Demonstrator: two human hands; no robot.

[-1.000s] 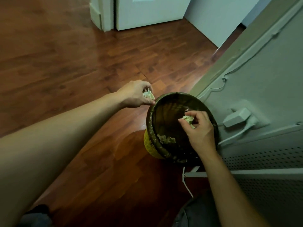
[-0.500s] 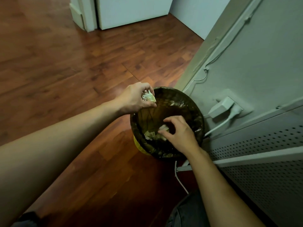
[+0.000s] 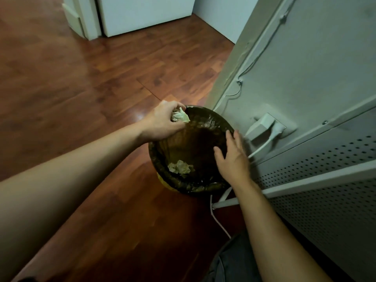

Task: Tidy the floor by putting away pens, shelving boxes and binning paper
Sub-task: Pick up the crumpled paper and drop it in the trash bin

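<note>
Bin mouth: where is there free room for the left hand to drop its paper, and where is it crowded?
Free: the dark middle of the bin, between the left hand holding crumpled paper at the far-left rim and the open right hand at the right rim. Crowded: the near-left inside, where binned paper lies.

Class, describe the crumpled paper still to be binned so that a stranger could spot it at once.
Find the round bin with the dark liner beside the grey wall. At its far rim, the left hand pinches a pale paper wad. The other crumpled paper lies loose inside the bin.
</note>
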